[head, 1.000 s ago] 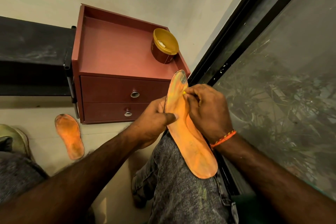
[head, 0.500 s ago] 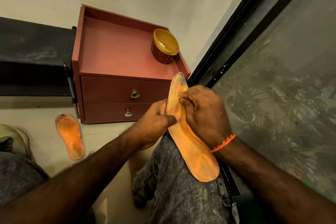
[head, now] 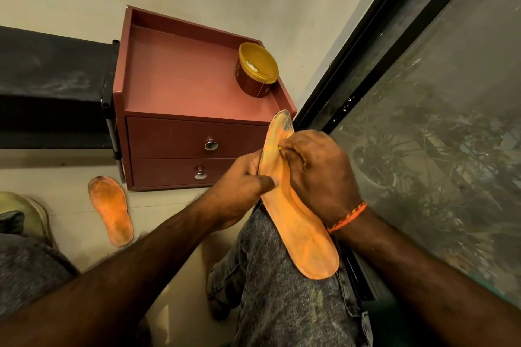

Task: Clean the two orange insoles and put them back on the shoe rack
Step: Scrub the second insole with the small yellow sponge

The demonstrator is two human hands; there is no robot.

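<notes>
One orange insole [head: 301, 222] lies tilted along my right knee, its dirty grey toe end pointing up. My left hand [head: 239, 191] grips its left edge, thumb on the top face. My right hand [head: 318, 169] has its fingers curled on a small yellowish item, mostly hidden, that it presses against the insole's upper part. The second orange insole [head: 111, 210] lies flat on the floor at the left, apart from both hands. The black shoe rack [head: 53, 87] stands at the far left against the wall.
A red two-drawer cabinet [head: 180, 87] stands against the wall, with a round tub [head: 255, 72], yellow inside, on its top at the right. A dark-framed window [head: 423, 93] runs along the right. A shoe [head: 25, 214] sits at the left edge.
My right hand slid down the insole and then back up toward the toe end. The left hand and the insole stayed almost in place.
</notes>
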